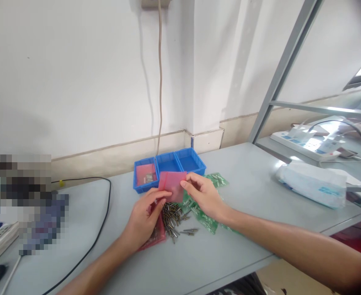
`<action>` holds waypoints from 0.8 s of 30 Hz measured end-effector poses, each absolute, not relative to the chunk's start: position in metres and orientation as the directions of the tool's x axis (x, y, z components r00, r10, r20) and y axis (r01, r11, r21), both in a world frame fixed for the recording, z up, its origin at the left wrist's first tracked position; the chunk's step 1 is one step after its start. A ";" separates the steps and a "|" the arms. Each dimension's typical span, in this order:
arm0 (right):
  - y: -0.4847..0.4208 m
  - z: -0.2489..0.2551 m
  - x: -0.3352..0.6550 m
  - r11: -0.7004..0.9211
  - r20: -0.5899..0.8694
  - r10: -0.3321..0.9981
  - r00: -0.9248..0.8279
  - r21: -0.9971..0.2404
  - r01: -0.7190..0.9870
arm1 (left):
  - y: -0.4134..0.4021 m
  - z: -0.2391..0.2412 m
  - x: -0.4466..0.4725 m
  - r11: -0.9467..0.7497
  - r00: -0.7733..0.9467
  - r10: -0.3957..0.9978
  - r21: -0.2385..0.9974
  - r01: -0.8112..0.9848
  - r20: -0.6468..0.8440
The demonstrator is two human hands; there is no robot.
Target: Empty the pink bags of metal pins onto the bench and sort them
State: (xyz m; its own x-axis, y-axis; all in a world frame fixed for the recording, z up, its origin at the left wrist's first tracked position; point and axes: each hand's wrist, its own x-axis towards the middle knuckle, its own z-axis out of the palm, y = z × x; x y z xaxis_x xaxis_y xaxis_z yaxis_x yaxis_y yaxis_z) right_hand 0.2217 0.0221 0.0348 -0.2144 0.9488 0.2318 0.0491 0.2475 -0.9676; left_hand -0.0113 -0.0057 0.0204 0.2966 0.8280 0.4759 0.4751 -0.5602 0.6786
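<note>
While I hold the small pink bag up with both hands, it hangs in the air just in front of the blue tray and right over a pile of little metal pins. My right hand pinches the bag's right edge between thumb and finger. My left hand pinches the bag's bottom left corner with its fingertips, and the rest of that hand is curled over the table. The pins lie loose on the grey table, between my two hands, and a few have rolled off to the right. Under my left hand there is a red bag lying flat, touching the pile. Under my right hand and wrist lie some green bags, spread out beside the pins. The blue tray has three boxes in a row; the left box has something pink and a few pins in it. A black cable curves across the table far to my left. Far to my right sits a white soft pack, and behind it a white power strip.
</note>
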 end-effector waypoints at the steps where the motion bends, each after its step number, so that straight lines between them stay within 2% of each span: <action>1: 0.022 0.034 0.222 0.273 0.255 0.947 -0.197 -0.960 0.067 | -0.006 0.021 -0.011 -0.561 0.298 0.827 0.679 0.474 0.476; 6: 0.023 0.034 0.224 0.321 0.303 0.941 -0.152 -0.940 0.112 | -0.010 0.021 -0.011 -0.605 0.352 0.796 0.633 0.483 0.492; 11: 0.022 0.034 0.224 0.234 0.216 0.962 -0.164 -0.967 0.099 | -0.011 0.016 -0.012 -0.705 0.434 0.707 0.508 0.496 0.558; 18: 0.020 0.028 0.221 0.273 0.259 0.952 -0.162 -0.959 0.072 | -0.010 0.016 -0.015 -0.789 0.476 0.589 0.337 0.514 0.653; 24: 0.017 0.029 0.222 0.309 0.283 0.935 -0.215 -0.946 0.100 | -0.009 0.020 -0.019 -0.764 0.396 0.589 0.325 0.558 0.705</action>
State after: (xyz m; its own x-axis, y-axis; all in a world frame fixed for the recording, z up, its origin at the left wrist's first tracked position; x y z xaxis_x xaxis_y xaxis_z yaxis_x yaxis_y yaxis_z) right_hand 0.2218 0.0173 0.0294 -0.2154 0.9347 0.2828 0.1001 0.3092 -0.9457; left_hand -0.0191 -0.0092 0.0196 0.3955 0.5889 0.7048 0.5581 -0.7636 0.3248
